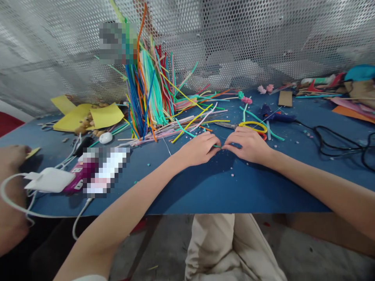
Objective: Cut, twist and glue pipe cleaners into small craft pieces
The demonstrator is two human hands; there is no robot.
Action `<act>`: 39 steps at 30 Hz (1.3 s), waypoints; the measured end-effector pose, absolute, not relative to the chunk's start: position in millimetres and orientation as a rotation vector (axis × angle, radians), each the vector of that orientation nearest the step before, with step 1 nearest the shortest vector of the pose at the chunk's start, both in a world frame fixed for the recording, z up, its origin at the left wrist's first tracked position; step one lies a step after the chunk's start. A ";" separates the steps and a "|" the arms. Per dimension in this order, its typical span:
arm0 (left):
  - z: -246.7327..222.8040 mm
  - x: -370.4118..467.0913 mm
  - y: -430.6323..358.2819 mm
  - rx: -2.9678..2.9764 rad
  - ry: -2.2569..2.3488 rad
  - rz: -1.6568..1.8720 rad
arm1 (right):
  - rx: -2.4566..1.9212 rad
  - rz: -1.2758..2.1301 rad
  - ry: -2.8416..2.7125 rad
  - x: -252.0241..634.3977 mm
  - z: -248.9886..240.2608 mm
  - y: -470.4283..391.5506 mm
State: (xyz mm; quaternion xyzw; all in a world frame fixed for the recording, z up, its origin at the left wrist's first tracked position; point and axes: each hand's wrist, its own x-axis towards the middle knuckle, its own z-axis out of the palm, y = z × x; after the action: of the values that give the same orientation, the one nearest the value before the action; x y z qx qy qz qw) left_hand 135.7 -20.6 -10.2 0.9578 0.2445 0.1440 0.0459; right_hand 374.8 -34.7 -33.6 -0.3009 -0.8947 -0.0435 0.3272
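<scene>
My left hand (202,148) is closed in a pinch on a short dark green pipe cleaner (216,146) above the blue table. My right hand (247,143) pinches at the other end of the same piece, so the fingertips of both hands nearly meet. Most of the pipe cleaner is hidden by the fingers. Just behind my right hand lie scissors with yellow handles (258,125), partly covered by it. Loose pipe cleaners, among them a yellow one (191,124), are spread beyond my left hand.
A large bundle of coloured pipe cleaners (152,86) stands against the perforated metal panel. To the right are a dark blue glue gun (278,116) and its black cable (331,142). A white charger (52,179) and a phone (107,171) lie left, beside another person's hand (13,156).
</scene>
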 end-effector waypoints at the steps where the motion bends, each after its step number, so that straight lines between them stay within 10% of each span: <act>1: -9.5 136.0 -20.9 2.942 0.749 0.447 | -0.791 -0.110 -2.339 375.0 -32.7 -34.7; 39: 5.4 139.5 -32.0 2.189 0.912 0.519 | -0.468 -0.402 -2.417 388.7 -21.4 -38.8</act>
State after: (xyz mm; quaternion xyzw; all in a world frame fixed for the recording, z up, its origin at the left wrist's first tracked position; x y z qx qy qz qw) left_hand 139.5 -32.0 5.4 0.8450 0.3518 0.2004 0.3495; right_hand 388.7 -38.8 -21.4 -0.1779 -0.9187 -0.1527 0.3179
